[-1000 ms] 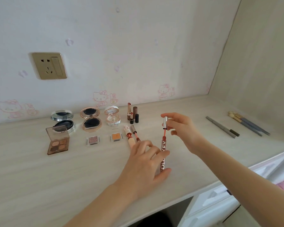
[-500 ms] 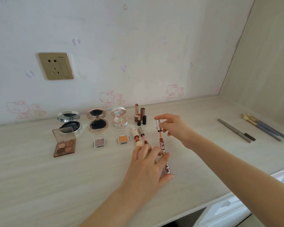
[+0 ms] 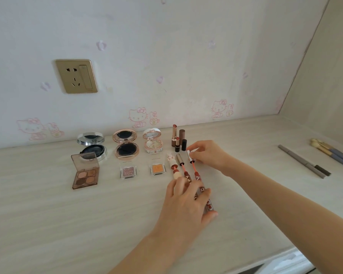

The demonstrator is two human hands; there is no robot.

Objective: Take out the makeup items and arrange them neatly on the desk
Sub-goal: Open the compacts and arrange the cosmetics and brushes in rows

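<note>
The left hand (image 3: 186, 202) gripped the near end of a lip gloss tube (image 3: 197, 176), fingers curled over it, while the right hand (image 3: 208, 155) pinched its silver cap (image 3: 190, 156). The slim reddish tube lay on the worktop (image 3: 67, 224), its long axis running from the near edge toward the wall with the cap end farthest, just right of another lip gloss (image 3: 183, 169). Its white block lettering was partly covered and unreadable.

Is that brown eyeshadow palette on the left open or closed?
Open. The eyeshadow palette has its clear lid tilted up at the back, and four brown-toned pans show inside.
</note>
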